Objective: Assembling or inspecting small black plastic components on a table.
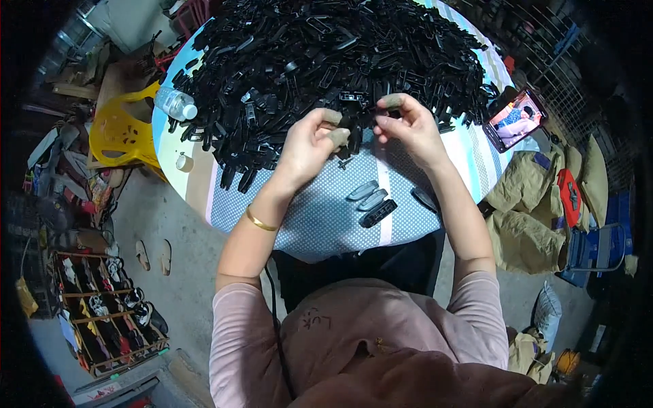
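A large heap of small black plastic parts covers the far half of a round table with a patterned cloth. At the heap's near edge, my left hand has its thumb and fingers curled together, with tan covers on the fingertips. My right hand pinches close beside it; a dark bit shows between its covered index finger and thumb. What either hand holds blends into the black heap behind. Between my forearms lie several long black pieces, side by side. Another black piece rests by my right forearm.
A clear plastic bottle and a small pale roll are at the table's left edge. A phone with a lit screen leans at the right edge. Beyond are a yellow stool, tan sacks and a shoe rack.
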`<action>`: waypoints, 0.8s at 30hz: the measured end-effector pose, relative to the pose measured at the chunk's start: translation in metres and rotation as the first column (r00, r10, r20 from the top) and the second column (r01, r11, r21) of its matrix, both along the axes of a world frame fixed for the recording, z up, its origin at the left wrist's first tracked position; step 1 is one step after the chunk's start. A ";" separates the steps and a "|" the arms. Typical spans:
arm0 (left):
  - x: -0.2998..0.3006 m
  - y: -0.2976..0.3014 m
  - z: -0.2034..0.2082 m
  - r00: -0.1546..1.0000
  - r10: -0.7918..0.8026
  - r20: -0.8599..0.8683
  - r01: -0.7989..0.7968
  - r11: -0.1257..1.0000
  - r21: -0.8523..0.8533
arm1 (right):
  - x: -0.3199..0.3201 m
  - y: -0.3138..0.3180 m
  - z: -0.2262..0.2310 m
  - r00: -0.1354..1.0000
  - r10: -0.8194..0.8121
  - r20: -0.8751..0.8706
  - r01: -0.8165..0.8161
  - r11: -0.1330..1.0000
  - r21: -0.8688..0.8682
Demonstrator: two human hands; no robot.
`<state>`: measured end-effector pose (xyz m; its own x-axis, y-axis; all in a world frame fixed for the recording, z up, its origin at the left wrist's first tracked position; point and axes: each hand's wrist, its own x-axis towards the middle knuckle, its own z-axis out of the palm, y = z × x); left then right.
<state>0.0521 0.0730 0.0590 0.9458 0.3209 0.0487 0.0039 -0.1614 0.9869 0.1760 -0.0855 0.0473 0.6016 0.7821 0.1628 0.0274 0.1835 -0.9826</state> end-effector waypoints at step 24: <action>0.005 -0.024 -0.023 0.961 0.090 0.263 -0.056 0.990 -0.133 | -0.030 0.013 -0.005 0.418 -0.403 0.814 0.334 0.902 0.275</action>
